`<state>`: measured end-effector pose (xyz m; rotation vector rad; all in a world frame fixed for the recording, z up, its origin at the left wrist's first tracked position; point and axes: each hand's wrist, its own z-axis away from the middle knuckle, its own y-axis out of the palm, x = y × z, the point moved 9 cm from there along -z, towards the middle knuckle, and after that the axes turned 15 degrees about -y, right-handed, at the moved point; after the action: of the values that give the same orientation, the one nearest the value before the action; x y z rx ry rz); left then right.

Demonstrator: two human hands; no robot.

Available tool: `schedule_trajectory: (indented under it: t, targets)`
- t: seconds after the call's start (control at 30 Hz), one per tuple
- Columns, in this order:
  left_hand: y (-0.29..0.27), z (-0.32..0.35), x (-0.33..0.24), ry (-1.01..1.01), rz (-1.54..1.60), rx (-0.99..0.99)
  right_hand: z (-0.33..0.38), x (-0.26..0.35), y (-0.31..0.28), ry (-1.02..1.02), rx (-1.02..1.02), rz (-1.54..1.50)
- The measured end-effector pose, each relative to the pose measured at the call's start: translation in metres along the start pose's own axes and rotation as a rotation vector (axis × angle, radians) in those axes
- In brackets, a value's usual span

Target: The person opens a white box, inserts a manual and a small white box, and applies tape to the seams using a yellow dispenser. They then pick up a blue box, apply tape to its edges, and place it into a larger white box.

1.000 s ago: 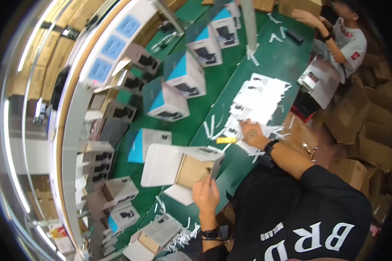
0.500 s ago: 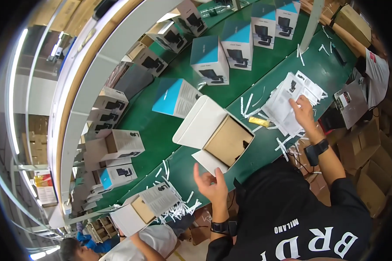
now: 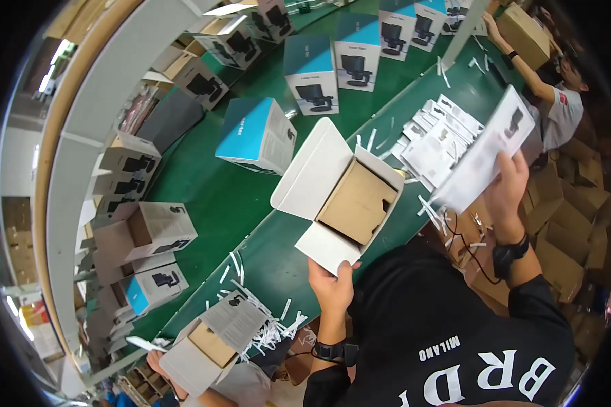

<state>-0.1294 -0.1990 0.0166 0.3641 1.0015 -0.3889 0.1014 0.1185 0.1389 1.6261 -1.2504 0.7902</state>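
In front of me an opened white box [image 3: 305, 173] rests on the bench, its lid flap raised, with a brown cardboard insert [image 3: 353, 203] inside. My left hand [image 3: 332, 285] pinches the box's near side flap, thumb on top and fingers beneath. A white booklet [image 3: 485, 152] with a dark device picture is up off the bench in my right hand [image 3: 509, 190], gripped at its lower edge. Below it lies a loose pile of similar booklets [image 3: 438, 136]. What lies under the brown insert is hidden.
Blue-and-white product boxes [image 3: 310, 74] stand along the green conveyor [image 3: 217, 197]. White paper strips [image 3: 271, 332] are scattered on the bench. At lower left a co-worker's hand [image 3: 157, 363] is by another open box [image 3: 207, 346]. Empty brown cartons [image 3: 557, 237] lie at right.
My right hand has lifted a booklet off the pile and moved right with it. My left hand has closed on the box flap. The view has shifted slightly.
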Motion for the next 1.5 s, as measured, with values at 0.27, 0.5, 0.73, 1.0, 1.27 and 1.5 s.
schedule_trajectory:
  t: [0.27, 0.5, 0.73, 1.0, 1.27, 1.5]
  targets:
    - [-0.001, -0.008, 0.0, -0.097, 0.087, 0.178, 0.144, 0.019, 0.134, -0.706, 0.989, 0.21]
    - [-0.013, -0.008, 0.008, -0.068, 0.078, 0.205, 0.197, 0.0, 0.17, -0.768, 1.223, 0.235]
    - [-0.025, -0.002, -0.013, 0.114, -0.073, 0.124, 0.2, 0.005, 0.166, -0.586, 1.213, 0.176]
    - [-0.021, 0.002, -0.04, 0.115, -0.351, 0.006, 0.108, 0.022, 0.126, -0.701, 0.821, 0.331]
    - [0.015, 0.008, -0.046, 0.761, -0.911, -0.038, 0.144, -0.128, 0.131, -0.018, 1.025, -0.079]
    - [0.133, 0.046, -0.07, 1.348, -1.935, -0.594, 0.152, -0.107, 0.112, 0.236, 1.083, 0.039]
